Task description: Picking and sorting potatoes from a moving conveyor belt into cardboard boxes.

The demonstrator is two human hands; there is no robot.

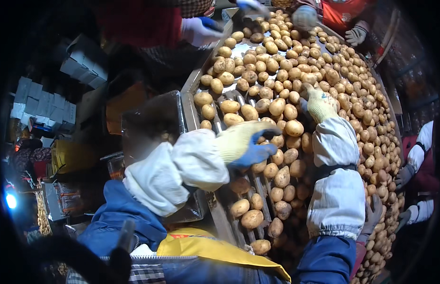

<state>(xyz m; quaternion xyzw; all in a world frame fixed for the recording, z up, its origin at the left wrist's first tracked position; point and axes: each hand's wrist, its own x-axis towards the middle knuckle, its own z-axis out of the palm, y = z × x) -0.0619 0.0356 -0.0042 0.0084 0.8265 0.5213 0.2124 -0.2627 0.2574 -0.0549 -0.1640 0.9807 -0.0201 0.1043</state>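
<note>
Many potatoes cover a sorting table with metal rollers and a raised metal side wall. My left hand, in a cream knit glove with a blue coated palm, reaches across the rollers just above the potatoes. Its fingers are spread and curved, somewhat blurred, with no potato visible between them. Farther in, my right hand, gloved the same way, points down among the potatoes with bent fingers. Its fingertips touch or nearly touch potatoes; whether it grips one is hidden behind the hand.
Co-workers' gloved hands work at the far end, the far left and the right edge. Another gloved hand is close beside my right forearm. A plastic-lined bin stands left of the table; stacked boxes lie beyond.
</note>
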